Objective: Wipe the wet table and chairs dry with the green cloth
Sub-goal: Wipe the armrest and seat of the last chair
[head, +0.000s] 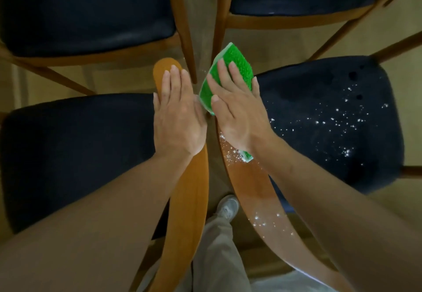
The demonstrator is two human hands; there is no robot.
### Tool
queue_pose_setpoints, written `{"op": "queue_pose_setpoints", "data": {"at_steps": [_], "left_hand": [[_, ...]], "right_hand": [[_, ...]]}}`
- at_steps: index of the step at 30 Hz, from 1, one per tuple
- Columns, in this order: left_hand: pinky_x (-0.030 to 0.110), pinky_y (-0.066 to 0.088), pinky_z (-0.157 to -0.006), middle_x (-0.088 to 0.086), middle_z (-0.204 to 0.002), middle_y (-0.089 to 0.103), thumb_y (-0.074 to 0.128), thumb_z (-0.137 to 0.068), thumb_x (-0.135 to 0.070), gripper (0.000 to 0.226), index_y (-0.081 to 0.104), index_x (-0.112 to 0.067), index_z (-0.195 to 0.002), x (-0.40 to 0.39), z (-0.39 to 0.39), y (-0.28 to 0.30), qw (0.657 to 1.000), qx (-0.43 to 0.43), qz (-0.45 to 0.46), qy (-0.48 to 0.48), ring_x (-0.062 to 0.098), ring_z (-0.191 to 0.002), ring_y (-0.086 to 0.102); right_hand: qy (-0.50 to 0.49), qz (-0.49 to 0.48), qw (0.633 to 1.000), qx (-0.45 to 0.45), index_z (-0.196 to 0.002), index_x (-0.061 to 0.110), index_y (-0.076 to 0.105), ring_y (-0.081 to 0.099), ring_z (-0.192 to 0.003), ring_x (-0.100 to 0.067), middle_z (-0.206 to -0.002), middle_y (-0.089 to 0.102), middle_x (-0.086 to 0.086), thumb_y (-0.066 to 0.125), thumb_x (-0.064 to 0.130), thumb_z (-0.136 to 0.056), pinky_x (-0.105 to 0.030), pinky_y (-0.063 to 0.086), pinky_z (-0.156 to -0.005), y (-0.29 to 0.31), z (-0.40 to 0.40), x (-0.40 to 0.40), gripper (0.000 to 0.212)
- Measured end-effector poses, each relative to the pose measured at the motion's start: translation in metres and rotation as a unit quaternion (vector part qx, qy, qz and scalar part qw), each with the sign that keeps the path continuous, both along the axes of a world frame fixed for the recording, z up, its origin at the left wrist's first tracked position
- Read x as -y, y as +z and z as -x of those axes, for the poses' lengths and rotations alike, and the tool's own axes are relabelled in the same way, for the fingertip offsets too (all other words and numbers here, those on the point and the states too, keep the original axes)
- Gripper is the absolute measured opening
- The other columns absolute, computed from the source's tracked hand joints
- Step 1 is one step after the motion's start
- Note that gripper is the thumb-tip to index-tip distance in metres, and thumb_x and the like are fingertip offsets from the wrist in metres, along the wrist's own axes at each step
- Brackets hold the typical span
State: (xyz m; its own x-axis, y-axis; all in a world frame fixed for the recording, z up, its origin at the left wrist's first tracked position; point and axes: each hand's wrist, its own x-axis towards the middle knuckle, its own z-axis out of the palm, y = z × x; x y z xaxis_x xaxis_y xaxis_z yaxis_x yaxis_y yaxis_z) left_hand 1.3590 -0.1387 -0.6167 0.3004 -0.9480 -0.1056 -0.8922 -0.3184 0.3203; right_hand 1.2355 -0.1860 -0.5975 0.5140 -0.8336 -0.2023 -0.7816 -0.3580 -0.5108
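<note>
Your right hand lies flat, fingers spread, palm pressing the bright green nubby cloth onto the top of the curved orange-brown wooden backrest of the right near chair. Cloth sticks out past your fingertips at the far end; a small corner shows under the wrist. No curl of fingers round it, just pressed down.

Your left hand is open, fingers straight & together, resting flat on the curved wooden backrest of the left near chair, holding nothing.

Droplets glint on the right backrest nearer you than the cloth, and across the dark navy padded seat of the right chair. Left chair's dark seat shows no glints.

Two more dark-seated wooden chairs at far side, facing in. Your pale trouser leg & light shoe show betw. the two backrests.
</note>
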Motion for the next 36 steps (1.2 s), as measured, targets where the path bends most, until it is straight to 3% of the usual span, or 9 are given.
{"op": "queue_pose_setpoints", "data": {"at_steps": [3, 6, 8, 11, 16, 24, 29, 34, 36], "left_hand": [[0.045, 0.013, -0.119, 0.007, -0.160, 0.010, 0.020, -0.103, -0.030, 0.052, 0.016, -0.010, -0.151, -0.001, -0.001, 0.000, 1.000, -0.010, 0.020, -0.003, 0.020, -0.147, 0.002], [0.045, 0.012, -0.119, 0.008, -0.160, 0.011, 0.023, -0.103, -0.027, 0.051, 0.017, -0.010, -0.151, -0.002, -0.002, 0.000, 0.999, -0.015, 0.029, -0.008, 0.020, -0.147, 0.003], [0.045, 0.011, -0.119, 0.006, -0.160, 0.009, 0.023, -0.103, -0.027, 0.052, 0.015, -0.011, -0.152, -0.001, -0.001, -0.002, 1.000, -0.012, 0.025, -0.006, 0.020, -0.147, 0.002], [0.045, 0.013, -0.119, 0.006, -0.160, 0.009, 0.022, -0.102, -0.029, 0.053, 0.014, -0.011, -0.152, 0.000, -0.002, -0.006, 1.000, 0.003, 0.030, -0.007, 0.020, -0.147, 0.002], [0.045, 0.013, -0.119, 0.005, -0.160, 0.007, 0.022, -0.102, -0.031, 0.053, 0.012, -0.014, -0.152, 0.004, -0.003, -0.010, 0.999, 0.003, 0.032, -0.002, 0.019, -0.147, 0.001], [0.045, 0.014, -0.119, 0.005, -0.160, 0.008, 0.023, -0.102, -0.030, 0.053, 0.013, -0.013, -0.152, 0.004, -0.002, -0.009, 0.999, 0.001, 0.032, -0.003, 0.019, -0.147, 0.001], [0.046, 0.015, -0.118, 0.005, -0.160, 0.010, 0.025, -0.102, -0.029, 0.053, 0.015, -0.012, -0.152, 0.004, -0.001, -0.010, 0.999, 0.010, 0.038, 0.001, 0.019, -0.147, 0.003], [0.046, 0.017, -0.118, 0.005, -0.160, 0.010, 0.025, -0.102, -0.028, 0.053, 0.015, -0.013, -0.152, 0.004, 0.000, -0.010, 0.999, 0.017, 0.037, 0.001, 0.019, -0.147, 0.003], [0.045, 0.017, -0.118, 0.004, -0.160, 0.010, 0.024, -0.102, -0.029, 0.053, 0.015, -0.013, -0.152, 0.005, -0.001, -0.010, 0.999, 0.018, 0.036, 0.004, 0.018, -0.147, 0.003]], "right_hand": [[-0.038, -0.046, 0.996, 0.067, -0.151, 0.024, 0.025, 0.001, -0.147, -0.008, -0.160, 0.014, 0.005, 0.012, 0.034, -0.097, -0.039, -0.008, -0.117, 0.003, 0.007, -0.020, 0.056], [-0.122, -0.099, 0.975, 0.157, -0.152, 0.027, 0.023, 0.025, -0.142, -0.010, -0.156, 0.031, 0.003, 0.029, 0.022, -0.101, -0.031, 0.021, -0.114, 0.007, 0.013, -0.018, 0.051], [-0.114, -0.069, 0.983, 0.130, -0.152, 0.028, 0.022, 0.030, -0.141, -0.018, -0.155, 0.033, 0.001, 0.036, 0.013, -0.100, -0.032, 0.033, -0.109, 0.007, 0.011, -0.010, 0.056], [-0.055, 0.007, 0.998, 0.029, -0.152, 0.024, 0.024, 0.008, -0.148, -0.019, -0.160, 0.020, 0.002, 0.034, 0.013, -0.101, -0.049, 0.018, -0.118, 0.001, 0.002, -0.010, 0.053], [-0.088, 0.035, 0.993, -0.068, -0.153, 0.026, 0.012, -0.006, -0.148, -0.020, -0.162, 0.005, 0.004, 0.016, 0.035, -0.094, -0.057, 0.009, -0.116, 0.000, -0.010, -0.025, 0.060], [-0.077, -0.075, 0.994, 0.028, -0.151, 0.028, 0.026, -0.004, -0.148, -0.012, -0.160, 0.010, 0.012, 0.038, 0.015, -0.101, -0.048, 0.010, -0.119, 0.011, 0.019, -0.034, 0.053], [-0.106, 0.019, 0.994, 0.018, -0.144, 0.021, 0.042, 0.013, -0.147, -0.020, -0.157, 0.028, 0.002, 0.044, 0.017, -0.101, -0.038, 0.019, -0.114, 0.009, 0.002, -0.027, 0.044], [-0.095, 0.060, 0.992, -0.064, -0.152, 0.022, 0.021, 0.002, -0.149, -0.019, -0.162, 0.013, 0.001, 0.029, 0.026, -0.104, -0.047, 0.020, -0.117, -0.005, 0.001, -0.050, 0.050], [-0.082, 0.041, 0.995, -0.039, -0.153, 0.024, 0.020, -0.002, -0.148, -0.018, -0.162, 0.009, 0.004, 0.029, 0.026, -0.104, -0.044, 0.017, -0.116, -0.006, 0.007, -0.049, 0.050]]}}
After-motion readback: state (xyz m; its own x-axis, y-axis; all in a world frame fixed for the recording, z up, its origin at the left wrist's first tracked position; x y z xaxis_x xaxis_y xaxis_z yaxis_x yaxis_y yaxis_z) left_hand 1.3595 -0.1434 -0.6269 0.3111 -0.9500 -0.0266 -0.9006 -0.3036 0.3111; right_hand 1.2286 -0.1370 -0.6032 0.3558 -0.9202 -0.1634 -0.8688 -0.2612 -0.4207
